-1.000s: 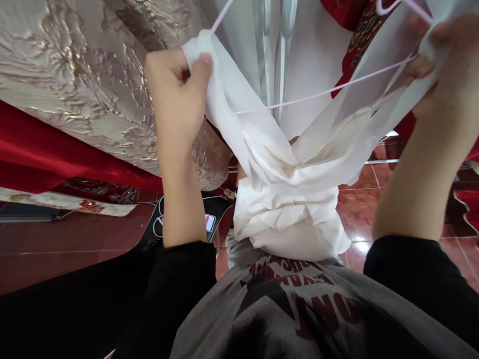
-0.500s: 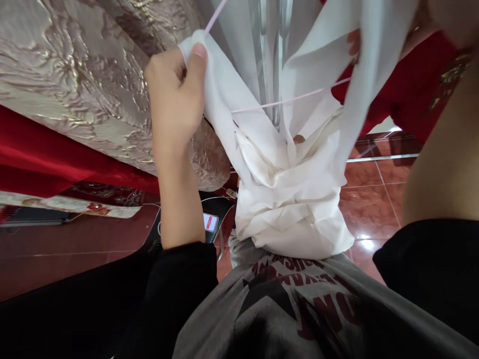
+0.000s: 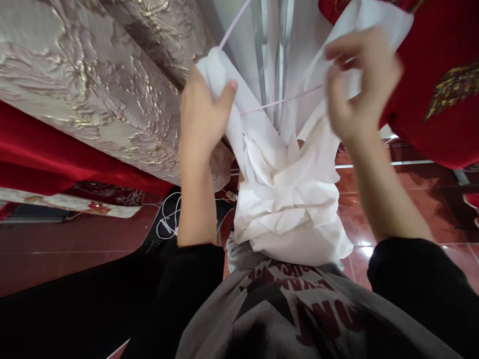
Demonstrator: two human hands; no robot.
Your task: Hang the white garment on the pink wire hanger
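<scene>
White cloth [image 3: 292, 214], gathered in loose folds, lies over my lap and spreads upward in two long flaps. My left hand [image 3: 205, 114] is closed on the upper end of the left flap, thumb pressed on top. A thin pale pink cord [image 3: 282, 102] crosses between the flaps, and another length runs up from above my left hand. In front of the right flap [image 3: 385, 20] is my right hand [image 3: 364, 82], fingers bent and blurred by motion. Whether it grips the cord or the cloth cannot be made out.
Beige textured fabric [image 3: 123, 94] hangs at left above red cloth [image 3: 67, 154]. More red fabric [image 3: 434, 104] with gold beading hangs at right. Metal rails [image 3: 277, 65] stand ahead. A white cable [image 3: 168, 219] lies coiled on a black surface above the red tiled floor [image 3: 415, 204].
My right hand has come into fuller view, moving left and down in front of the right flap. My left hand has shifted right and slightly down with its flap.
</scene>
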